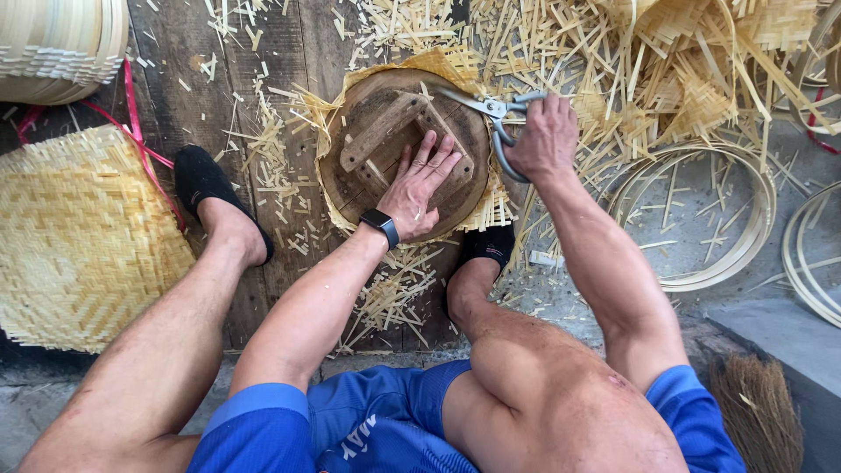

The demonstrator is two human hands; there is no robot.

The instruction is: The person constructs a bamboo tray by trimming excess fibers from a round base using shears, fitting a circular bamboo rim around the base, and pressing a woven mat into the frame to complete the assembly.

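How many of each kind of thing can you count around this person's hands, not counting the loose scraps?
Shears, in the right hand: 1
Round wooden mould, under the left hand: 1
Woven mats: 1
Black shoes: 2
Wristwatch: 1
Brush: 1
Total: 7

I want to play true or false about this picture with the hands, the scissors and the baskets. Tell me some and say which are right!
1. The right hand holds metal shears. True.
2. The left hand lies flat on a round wooden form. True.
3. The left wrist is bare. False: it wears a black watch.
4. The woven mat lies by the right foot. False: it lies beside the left foot.
5. Cut bamboo strips litter the floor. True.
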